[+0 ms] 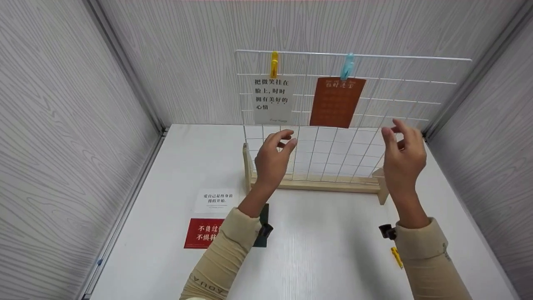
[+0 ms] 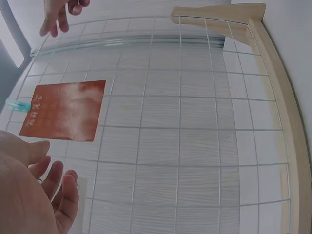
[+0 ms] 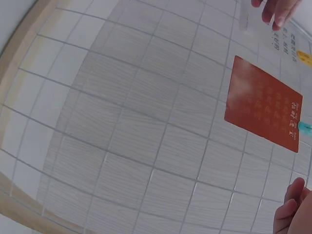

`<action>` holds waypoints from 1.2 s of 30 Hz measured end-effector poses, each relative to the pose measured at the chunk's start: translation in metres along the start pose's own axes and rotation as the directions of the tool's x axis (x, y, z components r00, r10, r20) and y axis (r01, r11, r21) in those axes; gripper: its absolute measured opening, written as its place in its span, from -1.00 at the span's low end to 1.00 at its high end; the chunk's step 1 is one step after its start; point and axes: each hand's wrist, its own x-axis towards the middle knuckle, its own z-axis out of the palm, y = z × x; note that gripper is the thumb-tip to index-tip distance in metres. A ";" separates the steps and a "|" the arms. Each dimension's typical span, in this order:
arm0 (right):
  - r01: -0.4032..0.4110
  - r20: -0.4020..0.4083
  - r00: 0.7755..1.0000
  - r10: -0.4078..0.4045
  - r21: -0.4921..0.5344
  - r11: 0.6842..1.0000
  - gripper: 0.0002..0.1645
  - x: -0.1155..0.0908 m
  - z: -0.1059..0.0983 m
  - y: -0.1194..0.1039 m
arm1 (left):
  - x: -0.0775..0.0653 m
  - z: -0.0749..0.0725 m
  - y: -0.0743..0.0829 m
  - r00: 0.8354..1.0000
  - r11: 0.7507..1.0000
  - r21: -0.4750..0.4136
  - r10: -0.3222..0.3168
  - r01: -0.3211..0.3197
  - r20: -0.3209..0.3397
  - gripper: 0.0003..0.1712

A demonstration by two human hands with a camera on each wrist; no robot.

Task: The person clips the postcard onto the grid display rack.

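Observation:
A white wire grid (image 1: 329,152) stands upright in a wooden base (image 1: 325,185). From its top bar hang two cards: a pale card (image 1: 272,114) under a yellow clothespin (image 1: 274,64), and an orange-red card (image 1: 337,106) under a light blue clothespin (image 1: 347,66). My left hand (image 1: 272,160) hovers before the grid just below the pale card, its fingers loosely bent around nothing. To the right of the orange-red card, my right hand (image 1: 404,154) is raised with nothing between thumb and fingers. The right wrist view shows the orange-red card (image 3: 263,105) close by that hand (image 3: 295,209).
On the white table at left lie a white card (image 1: 214,201) and a red card (image 1: 198,233), the latter partly covered by my left sleeve. A dark green card (image 1: 261,241) shows behind that forearm. Beside my right sleeve lies a yellow clothespin (image 1: 397,257). Grey panels (image 1: 200,83) enclose the table.

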 end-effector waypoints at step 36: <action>-0.357 0.372 0.606 0.703 -0.663 0.658 -0.17 -0.138 -0.139 0.123 | -0.091 -0.043 -0.176 0.864 0.881 0.259 -0.454 0.397 0.220 -0.58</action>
